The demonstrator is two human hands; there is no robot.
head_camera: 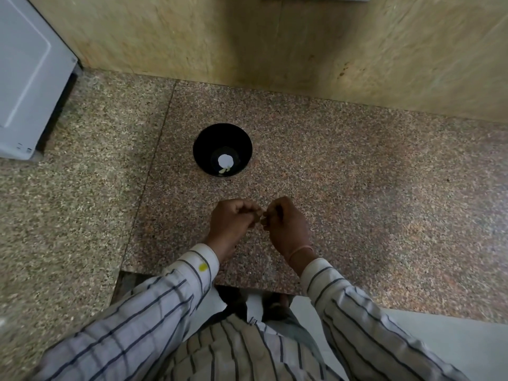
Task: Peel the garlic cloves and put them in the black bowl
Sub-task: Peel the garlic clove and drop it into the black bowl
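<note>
Both hands are held close together above the near part of the speckled granite bench point(357, 188), in front of the black bowl point(206, 141) and apart from it. The left hand point(233, 221) is curled, its fingers folded inward and its fingertips turned toward the right hand point(286, 226), which is curled in the same way. A small pale garlic clove point(259, 215) is pinched between the fingertips of the two hands where they meet; most of it is hidden by the fingers, so it cannot be told how much skin is left on it. The black bowl is set upright on the bench, farther back and slightly left of the hands. A few small yellowish peeled cloves point(224, 169) are seen at the bottom of it, on the near side, just beside a bright white patch point(226, 160) in the middle of the bowl's floor. A thin pale band point(301, 250) is worn on the right wrist, and a yellow spot point(203, 267) is seen on the cuff of the striped left sleeve point(154, 306). A white appliance point(24, 78) is placed at the far left of the bench, against the tan stone wall point(275, 37).
</note>
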